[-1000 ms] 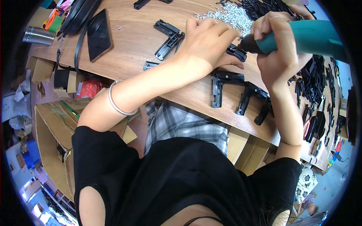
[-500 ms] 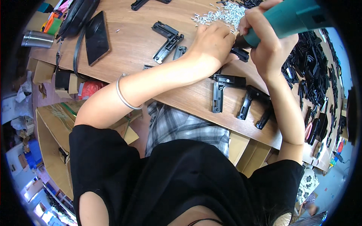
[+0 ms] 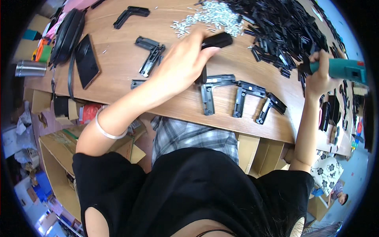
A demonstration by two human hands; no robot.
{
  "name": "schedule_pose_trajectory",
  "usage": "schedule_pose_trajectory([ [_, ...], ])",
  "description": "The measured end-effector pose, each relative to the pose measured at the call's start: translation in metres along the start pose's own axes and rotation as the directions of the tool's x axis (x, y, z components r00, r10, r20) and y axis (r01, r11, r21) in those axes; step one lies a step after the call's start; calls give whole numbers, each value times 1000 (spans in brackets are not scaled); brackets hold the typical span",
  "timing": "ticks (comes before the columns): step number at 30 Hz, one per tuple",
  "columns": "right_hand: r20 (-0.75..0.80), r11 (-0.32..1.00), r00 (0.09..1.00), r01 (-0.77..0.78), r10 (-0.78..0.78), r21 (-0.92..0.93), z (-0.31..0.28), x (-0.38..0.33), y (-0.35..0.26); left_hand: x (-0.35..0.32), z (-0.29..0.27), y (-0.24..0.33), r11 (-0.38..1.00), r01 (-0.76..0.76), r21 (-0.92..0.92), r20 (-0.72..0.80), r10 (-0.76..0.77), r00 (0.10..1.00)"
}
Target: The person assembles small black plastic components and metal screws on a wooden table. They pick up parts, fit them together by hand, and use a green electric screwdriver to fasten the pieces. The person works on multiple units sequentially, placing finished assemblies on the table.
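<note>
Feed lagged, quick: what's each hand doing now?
Left hand: closed on a black bracket piece.
Right hand: closed on the teal power screwdriver.

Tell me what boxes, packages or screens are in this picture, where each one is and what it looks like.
Tablet: flat on the wooden table at the left, black rectangle, dark screen.
Open cardboard box: on the floor lower left under the table, brown with a green strip.
Red packet: below the table edge at left, small and crumpled.
Cardboard cartons: under the table at centre right, plain brown, open.

Wood table (image 3: 118, 75) w/ black brackets (image 3: 244, 93), screws (image 3: 209, 17), phone (image 3: 87, 61).
</note>
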State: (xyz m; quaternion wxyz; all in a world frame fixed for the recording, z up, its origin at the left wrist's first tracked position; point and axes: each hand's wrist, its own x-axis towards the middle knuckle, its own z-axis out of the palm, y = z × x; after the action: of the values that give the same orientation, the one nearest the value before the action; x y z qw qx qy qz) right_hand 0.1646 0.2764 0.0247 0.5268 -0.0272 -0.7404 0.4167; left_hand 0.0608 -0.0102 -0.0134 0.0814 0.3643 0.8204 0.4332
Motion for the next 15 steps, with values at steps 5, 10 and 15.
schedule_pose_trajectory([
  [5,-88,949,995,-80,55,-306,-63,-13,6,-26,8,11,972,-102,210,160,68,985],
  [10,-4,414,1000,5,-20,-910,-79,-31,-28,-26,10,5,904,-220,366,179,164,970],
  [15,539,542,841,429,55,-723,-72,-69,-86,-12,3,14,982,-39,184,225,-3,974],
])
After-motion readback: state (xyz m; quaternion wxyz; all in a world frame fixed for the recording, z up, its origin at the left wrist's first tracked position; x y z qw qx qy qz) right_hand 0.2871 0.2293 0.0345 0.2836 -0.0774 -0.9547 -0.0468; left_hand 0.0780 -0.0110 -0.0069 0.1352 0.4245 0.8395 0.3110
